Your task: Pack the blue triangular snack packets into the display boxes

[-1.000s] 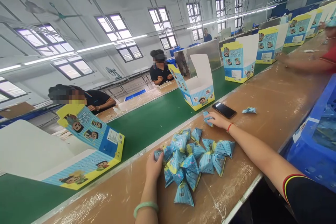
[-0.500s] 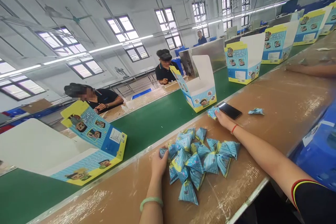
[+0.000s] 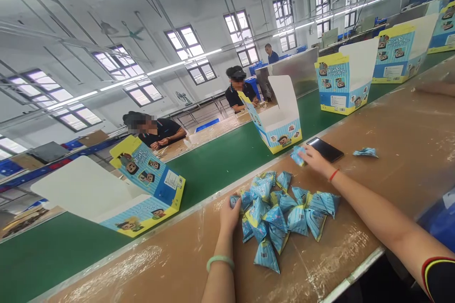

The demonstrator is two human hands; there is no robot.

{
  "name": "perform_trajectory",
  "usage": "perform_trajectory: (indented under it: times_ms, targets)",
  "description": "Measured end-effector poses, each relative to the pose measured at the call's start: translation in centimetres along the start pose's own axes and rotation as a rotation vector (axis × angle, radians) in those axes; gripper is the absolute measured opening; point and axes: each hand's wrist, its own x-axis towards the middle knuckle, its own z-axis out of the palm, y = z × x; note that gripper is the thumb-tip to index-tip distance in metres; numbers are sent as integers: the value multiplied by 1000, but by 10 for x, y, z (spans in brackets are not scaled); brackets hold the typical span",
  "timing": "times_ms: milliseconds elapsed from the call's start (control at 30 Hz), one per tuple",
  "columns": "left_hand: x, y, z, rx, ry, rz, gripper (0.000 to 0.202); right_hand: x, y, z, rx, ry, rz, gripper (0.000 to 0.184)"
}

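Brown table (image 3: 394, 144), far edge running along a green belt (image 3: 216, 166) with open printed cartons (image 3: 284, 131) standing on it. Left hand (image 3: 229, 215): fingers curled round one blue packet (image 3: 234, 200), at the left side of the packet pile (image 3: 275, 218), which sits between the table's far and near edges. Right hand (image 3: 315, 160): gripping a second packet (image 3: 297, 155) near the far edge, just beside a black phone (image 3: 326, 149). Loose packet (image 3: 366, 152) lies right of the phone, apart from the pile.

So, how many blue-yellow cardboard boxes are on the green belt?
5: one blue-yellow cardboard box at left, a second box near the middle, a third, fourth and fifth toward the right, the last cut off. More may be hidden.
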Motion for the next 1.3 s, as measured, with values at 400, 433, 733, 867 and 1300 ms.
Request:
perform_trajectory:
  times_ms: [400,433,733,867,1300]
  targets:
    - [1,-4,2,-17,16,17,39,-1,0,-5,-186,0,-91,57]
    - [1,-5,3,-18,19,19,39,-1,1,-5,-210,-2,-100,56]
    - [1,-5,5,-14,32,19,33,-1,10,-7,-359,-64,-149,43]
    - [0,-4,5,-20,23,21,34,1,11,-10,-356,-39,-135,42]
    - [-5,4,3,-17,25,30,29,1,3,-11,-258,-1,-136,49]
